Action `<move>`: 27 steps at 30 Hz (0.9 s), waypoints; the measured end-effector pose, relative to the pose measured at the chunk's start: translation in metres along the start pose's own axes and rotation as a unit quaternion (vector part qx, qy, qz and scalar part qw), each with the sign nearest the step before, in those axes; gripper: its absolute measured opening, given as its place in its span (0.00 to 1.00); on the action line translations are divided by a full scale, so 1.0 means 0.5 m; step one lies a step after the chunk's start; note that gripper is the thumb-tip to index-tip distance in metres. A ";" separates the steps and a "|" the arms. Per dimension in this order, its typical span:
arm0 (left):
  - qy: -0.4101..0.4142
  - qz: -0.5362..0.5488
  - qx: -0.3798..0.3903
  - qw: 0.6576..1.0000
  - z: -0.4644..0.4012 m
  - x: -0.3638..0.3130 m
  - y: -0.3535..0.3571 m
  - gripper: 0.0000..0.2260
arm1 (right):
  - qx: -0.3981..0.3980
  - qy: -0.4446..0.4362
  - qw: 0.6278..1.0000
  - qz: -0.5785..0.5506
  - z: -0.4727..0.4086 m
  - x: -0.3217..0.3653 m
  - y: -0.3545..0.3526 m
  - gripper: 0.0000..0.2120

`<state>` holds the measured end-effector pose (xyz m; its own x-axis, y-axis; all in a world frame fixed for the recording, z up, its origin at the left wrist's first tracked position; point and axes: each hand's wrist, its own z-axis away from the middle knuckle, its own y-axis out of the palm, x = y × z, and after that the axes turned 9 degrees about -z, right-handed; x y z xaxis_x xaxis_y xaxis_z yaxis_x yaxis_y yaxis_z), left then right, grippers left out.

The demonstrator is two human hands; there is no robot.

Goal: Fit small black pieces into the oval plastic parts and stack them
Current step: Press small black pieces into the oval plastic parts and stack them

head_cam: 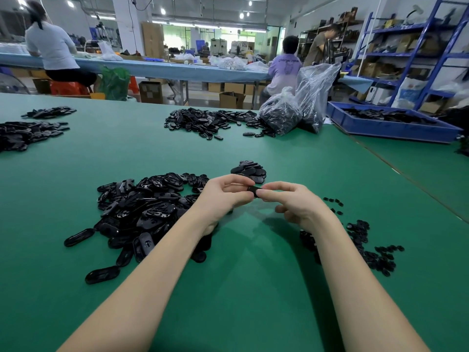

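Note:
Both my hands meet above the green table [253, 288] and hold one black oval plastic part [254, 191] between them. My left hand [223, 196] grips its left end with curled fingers. My right hand [294, 201] pinches its right end with thumb and forefinger; any small piece there is hidden. A big heap of loose oval parts [142, 209] lies to the left under my left forearm. A small stack of oval parts [250, 170] sits just beyond my hands. Small black pieces [368, 245] are scattered to the right of my right forearm.
More heaps of black parts lie far left [28, 133] and at the table's far middle [208, 121]. Clear plastic bags of parts [297, 110] stand beside a blue tray [390, 123] at the far right. People work at a bench behind.

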<state>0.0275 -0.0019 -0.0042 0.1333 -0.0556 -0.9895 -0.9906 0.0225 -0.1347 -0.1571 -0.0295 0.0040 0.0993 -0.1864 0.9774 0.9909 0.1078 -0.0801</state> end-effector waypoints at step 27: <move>-0.047 0.007 0.018 0.999 -0.003 0.001 -0.002 0.09 | 0.044 -0.109 0.990 0.078 -0.006 0.004 0.005 0.07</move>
<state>0.0285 -0.0034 -0.0047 0.1235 0.0391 -0.9916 -0.9909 0.0595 -0.1210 -0.1542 -0.0327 0.0050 0.2193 0.0526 0.9742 0.9526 0.2044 -0.2255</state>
